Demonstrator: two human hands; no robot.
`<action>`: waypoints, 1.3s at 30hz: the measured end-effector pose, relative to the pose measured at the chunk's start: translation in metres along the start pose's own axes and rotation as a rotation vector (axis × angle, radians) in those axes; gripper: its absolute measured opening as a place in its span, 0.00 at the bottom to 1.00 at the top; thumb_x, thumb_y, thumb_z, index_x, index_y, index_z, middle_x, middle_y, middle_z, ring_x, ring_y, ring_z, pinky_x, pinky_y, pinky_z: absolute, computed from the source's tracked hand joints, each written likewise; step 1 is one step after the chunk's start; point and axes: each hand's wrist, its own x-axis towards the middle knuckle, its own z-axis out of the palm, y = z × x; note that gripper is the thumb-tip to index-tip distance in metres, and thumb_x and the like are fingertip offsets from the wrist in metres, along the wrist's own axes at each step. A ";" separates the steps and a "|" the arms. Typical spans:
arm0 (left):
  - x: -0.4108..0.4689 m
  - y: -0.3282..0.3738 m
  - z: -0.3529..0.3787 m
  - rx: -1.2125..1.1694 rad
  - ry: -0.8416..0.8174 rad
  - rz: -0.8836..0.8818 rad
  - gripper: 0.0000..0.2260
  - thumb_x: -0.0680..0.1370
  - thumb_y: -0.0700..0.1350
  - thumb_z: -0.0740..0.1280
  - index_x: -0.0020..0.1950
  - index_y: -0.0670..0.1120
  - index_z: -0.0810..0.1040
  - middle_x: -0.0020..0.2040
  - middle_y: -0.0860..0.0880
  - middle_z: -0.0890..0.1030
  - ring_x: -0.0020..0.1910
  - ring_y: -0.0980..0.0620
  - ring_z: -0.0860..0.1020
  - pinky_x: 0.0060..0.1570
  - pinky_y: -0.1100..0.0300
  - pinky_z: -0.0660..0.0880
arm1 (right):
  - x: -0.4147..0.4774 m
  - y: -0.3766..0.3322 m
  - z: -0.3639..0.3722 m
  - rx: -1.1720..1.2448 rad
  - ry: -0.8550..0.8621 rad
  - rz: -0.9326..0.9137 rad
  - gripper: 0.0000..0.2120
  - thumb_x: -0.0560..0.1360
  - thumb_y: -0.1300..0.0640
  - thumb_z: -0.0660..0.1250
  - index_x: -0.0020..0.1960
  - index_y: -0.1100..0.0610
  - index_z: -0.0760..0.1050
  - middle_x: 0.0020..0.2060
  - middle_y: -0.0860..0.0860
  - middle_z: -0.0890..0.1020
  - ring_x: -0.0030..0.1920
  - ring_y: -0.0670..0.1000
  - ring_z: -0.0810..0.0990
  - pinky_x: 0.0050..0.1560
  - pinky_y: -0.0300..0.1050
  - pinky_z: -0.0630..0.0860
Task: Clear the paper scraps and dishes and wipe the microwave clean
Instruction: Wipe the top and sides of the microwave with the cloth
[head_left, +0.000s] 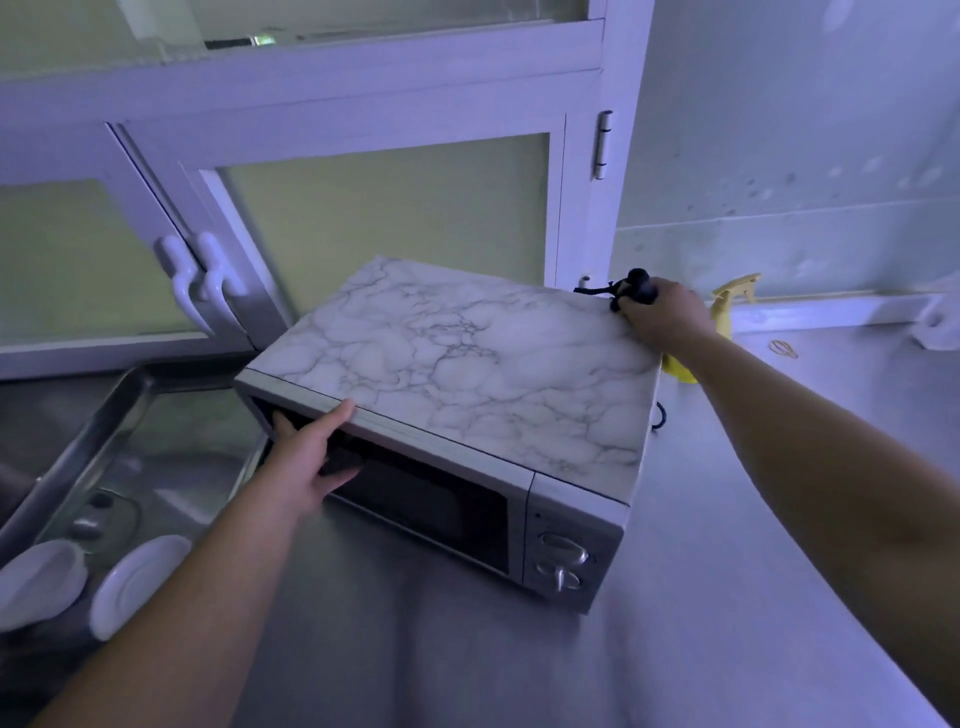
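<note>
A silver microwave (467, 364) with a marble-patterned top stands on the steel counter, its door shut and two knobs at its front right. My left hand (311, 457) grips the upper left edge of the door front, thumb on the top rim. My right hand (660, 312) is at the microwave's far right corner, closed around a black plug and cord (631, 288). Two white dishes (140, 582) lie at the lower left by the sink. No paper scraps are in sight.
A yellow spray bottle (724, 306) stands behind my right wrist. A steel sink (104, 415) with a glass lid lies to the left. White cabinet doors with handles (202, 280) rise behind. A rubber band (783, 349) lies on the counter (727, 519) at the right.
</note>
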 end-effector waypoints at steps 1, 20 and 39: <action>-0.001 0.002 -0.004 0.007 -0.015 0.015 0.44 0.68 0.50 0.80 0.75 0.63 0.58 0.72 0.50 0.71 0.68 0.40 0.72 0.44 0.43 0.81 | -0.016 0.004 -0.003 -0.003 0.012 0.017 0.15 0.67 0.37 0.61 0.47 0.45 0.74 0.44 0.51 0.80 0.48 0.58 0.77 0.44 0.48 0.71; -0.147 -0.048 -0.051 0.408 -0.165 0.486 0.37 0.76 0.57 0.70 0.79 0.58 0.53 0.80 0.52 0.54 0.77 0.50 0.58 0.71 0.52 0.60 | -0.311 -0.002 0.001 -0.147 0.330 0.255 0.16 0.74 0.40 0.60 0.50 0.52 0.73 0.48 0.55 0.80 0.56 0.60 0.74 0.57 0.58 0.73; -0.174 -0.072 -0.082 0.592 -0.486 0.550 0.26 0.73 0.56 0.75 0.70 0.58 0.72 0.81 0.53 0.41 0.79 0.49 0.55 0.73 0.57 0.60 | -0.427 0.001 -0.007 0.650 0.528 0.506 0.06 0.74 0.47 0.70 0.46 0.49 0.77 0.43 0.47 0.82 0.51 0.56 0.81 0.49 0.49 0.77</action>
